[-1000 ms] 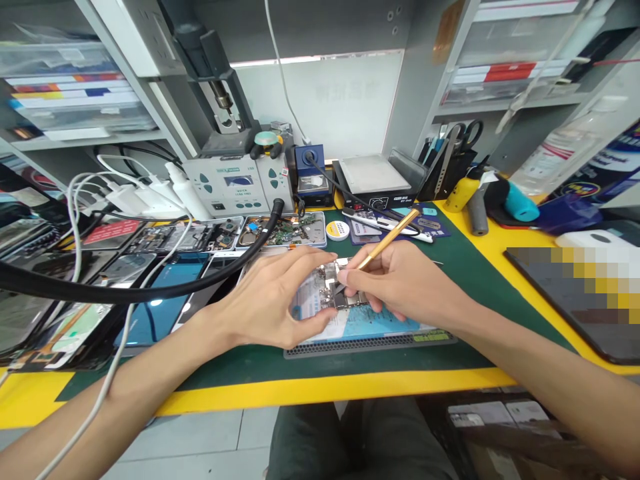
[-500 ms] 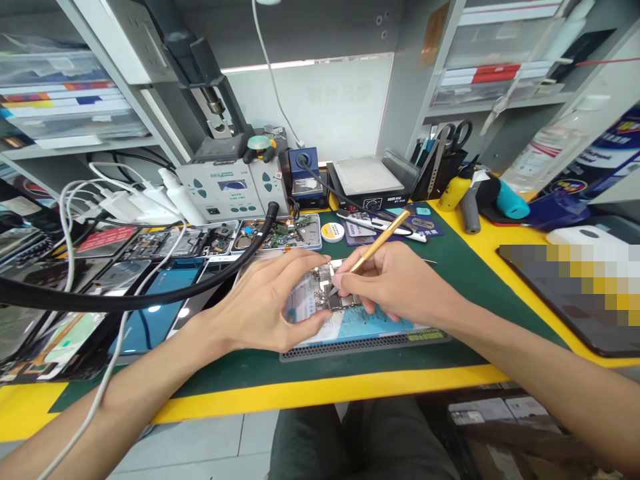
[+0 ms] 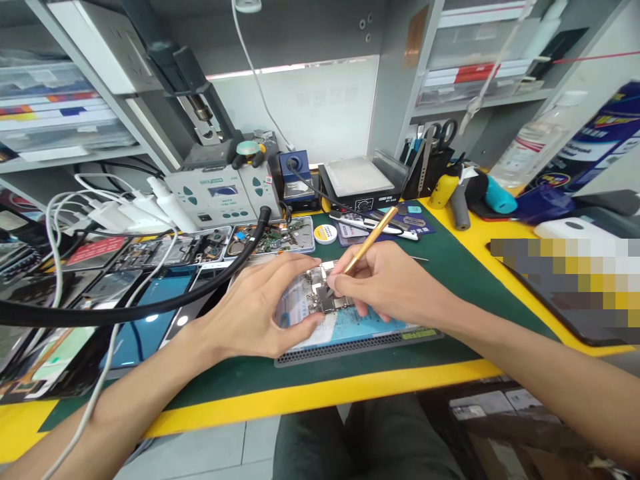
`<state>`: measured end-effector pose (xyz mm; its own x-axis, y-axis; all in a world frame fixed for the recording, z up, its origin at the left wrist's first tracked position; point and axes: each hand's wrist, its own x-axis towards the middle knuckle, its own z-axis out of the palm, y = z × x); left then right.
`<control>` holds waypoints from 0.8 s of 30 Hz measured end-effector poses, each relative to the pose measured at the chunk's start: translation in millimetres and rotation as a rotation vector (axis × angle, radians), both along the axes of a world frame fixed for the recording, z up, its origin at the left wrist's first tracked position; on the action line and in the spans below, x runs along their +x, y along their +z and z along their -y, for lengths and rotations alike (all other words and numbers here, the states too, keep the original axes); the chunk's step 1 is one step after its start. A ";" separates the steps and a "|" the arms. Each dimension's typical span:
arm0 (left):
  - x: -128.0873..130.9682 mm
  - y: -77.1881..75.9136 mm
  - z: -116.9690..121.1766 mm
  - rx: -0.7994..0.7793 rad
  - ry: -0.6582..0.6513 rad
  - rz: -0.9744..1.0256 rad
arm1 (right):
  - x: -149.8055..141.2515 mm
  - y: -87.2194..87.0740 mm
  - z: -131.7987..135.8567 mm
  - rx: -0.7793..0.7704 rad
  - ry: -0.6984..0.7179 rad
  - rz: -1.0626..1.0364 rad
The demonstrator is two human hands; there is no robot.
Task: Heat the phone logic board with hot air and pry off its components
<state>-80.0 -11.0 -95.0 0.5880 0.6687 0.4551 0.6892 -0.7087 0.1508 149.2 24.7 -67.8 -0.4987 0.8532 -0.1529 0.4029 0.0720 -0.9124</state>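
An opened phone (image 3: 320,303) with its circuit board exposed lies on a dark grooved mat (image 3: 350,341) in the middle of the green bench mat (image 3: 450,267). My left hand (image 3: 260,307) is curled over the phone's left end, thumb and fingers pinching its edges. My right hand (image 3: 387,280) grips a gold-handled tool (image 3: 370,240) like a pen. The tool's tip rests on the board near the phone's top; the handle slants up to the right.
A thick black hose (image 3: 150,303) crosses from the left. Open phones and parts trays (image 3: 270,237) lie behind it. A rework station (image 3: 223,193), hot plate (image 3: 357,180), scissors holder (image 3: 435,160), yellow bottle (image 3: 443,190) and a small solder tin (image 3: 325,233) line the back. White cables (image 3: 100,207) trail left.
The view has shifted, so everything sits a little further left and lower in frame. Both hands keep the same hold on the phone and tool, with the tool tip nudged slightly on the board.
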 end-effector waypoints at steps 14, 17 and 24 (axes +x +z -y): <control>2.2 1.0 -3.2 -0.001 -0.032 0.013 | 3.0 -3.8 -1.9 0.014 0.007 0.042; 1.8 0.8 -2.8 -0.006 -0.031 0.016 | 2.9 -2.4 -0.8 0.004 0.006 0.046; 0.4 -0.8 -1.6 -0.034 -0.032 0.039 | 2.0 -0.6 0.0 -0.018 -0.003 0.025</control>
<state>-79.5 -9.4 -95.8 0.5913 0.6652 0.4559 0.6594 -0.7242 0.2015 151.2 24.6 -68.4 -0.4922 0.8515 -0.1809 0.4260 0.0544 -0.9031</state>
